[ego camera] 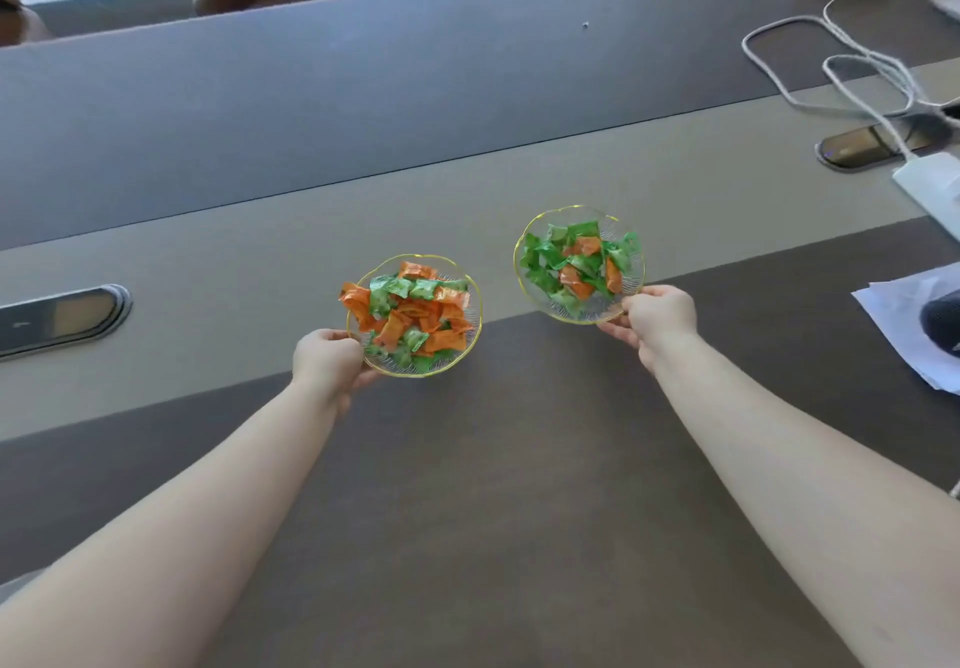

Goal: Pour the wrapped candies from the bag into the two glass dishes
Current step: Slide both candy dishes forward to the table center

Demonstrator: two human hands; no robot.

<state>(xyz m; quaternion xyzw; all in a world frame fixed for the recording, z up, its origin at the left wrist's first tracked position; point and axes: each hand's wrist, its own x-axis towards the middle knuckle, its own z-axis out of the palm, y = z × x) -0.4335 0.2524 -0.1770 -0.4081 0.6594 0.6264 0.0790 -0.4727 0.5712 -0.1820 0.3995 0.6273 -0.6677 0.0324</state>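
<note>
Orange and green wrappers in clear, gold-rimmed glass.

Left dish [470, 327]: clear ribbed glass with a thin gold rim, filled with candies [410, 314] mostly in bright orange, some in green with pale speckles. Right dish [519, 252]: same clear glass and gold edge, mostly green wrappers with a few orange ones. Underneath, a table [493, 485] in dark brown with a faint grain, crossed by a lighter taupe band. Behind, a flat grey-blue partition [363, 96]. At far right, white cables [852, 59], a white power strip [935, 184] and white paper [893, 324]. Dark oval cable port [62, 316] with a silver rim at left.
</note>
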